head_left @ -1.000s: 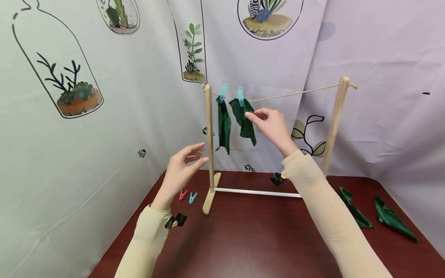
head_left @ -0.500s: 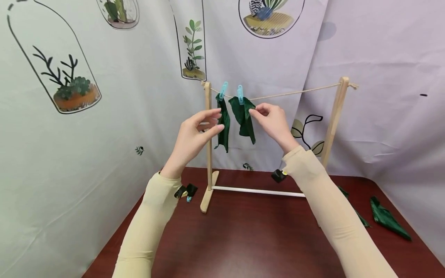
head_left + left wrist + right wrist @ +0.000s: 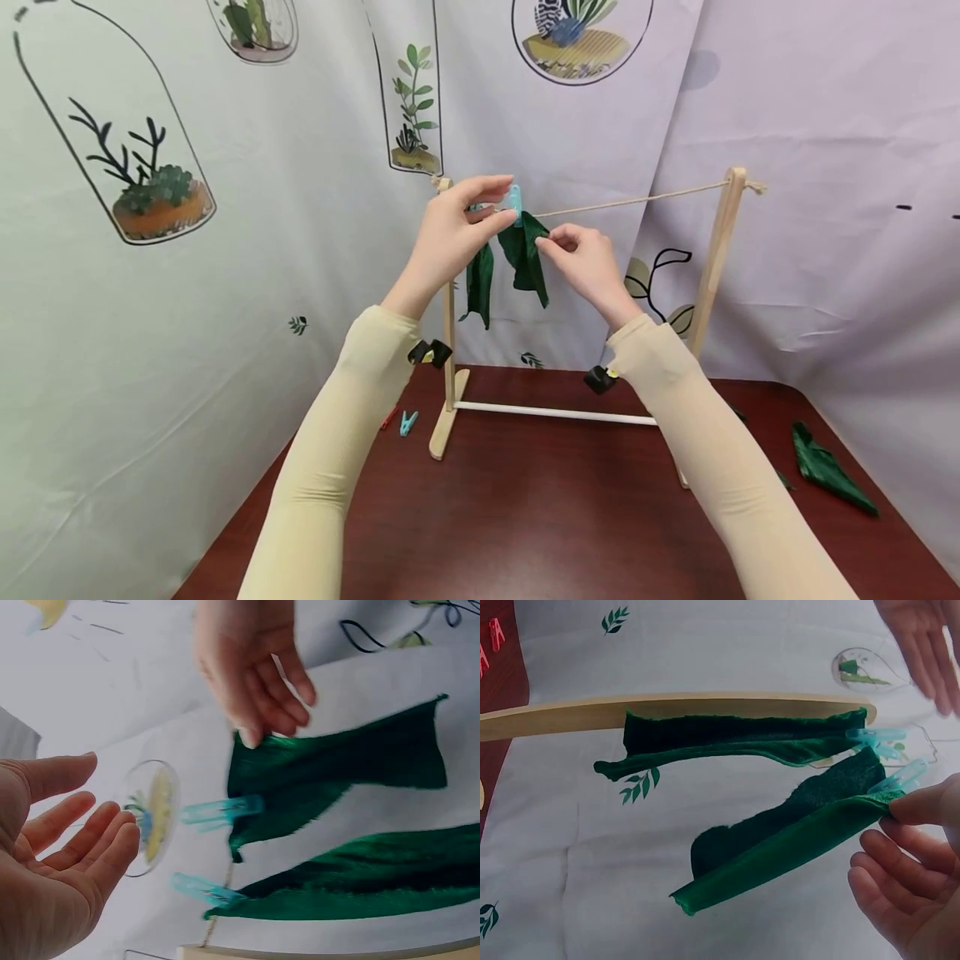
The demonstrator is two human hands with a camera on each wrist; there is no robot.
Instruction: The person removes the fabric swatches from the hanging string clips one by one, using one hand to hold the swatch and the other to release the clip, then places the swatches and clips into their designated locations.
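Note:
A strip of dark green cloth (image 3: 527, 262) hangs from the rope (image 3: 637, 202), held there by a light blue clothespin (image 3: 223, 811). My right hand (image 3: 588, 262) pinches this cloth's upper right corner between thumb and fingertips. Beside the clothespin, my left hand (image 3: 459, 227) is raised, thumb and fingers apart with nothing between them in the left wrist view. A second green cloth (image 3: 478, 287), nearer the left post, hangs from another blue clothespin (image 3: 206, 889). In the head view the left hand partly covers that cloth's top.
The rope runs between two wooden posts (image 3: 712, 267), with a white bar (image 3: 555, 412) joining them low down. On the dark red table (image 3: 517, 517) lie a blue clothespin (image 3: 408, 423) and red ones (image 3: 496, 634) at left. Another green cloth (image 3: 828, 471) lies at right.
My left hand has risen and moved right, from beside the left post up to the clothespin on the second cloth from the left. The right hand keeps its pinch on the cloth corner.

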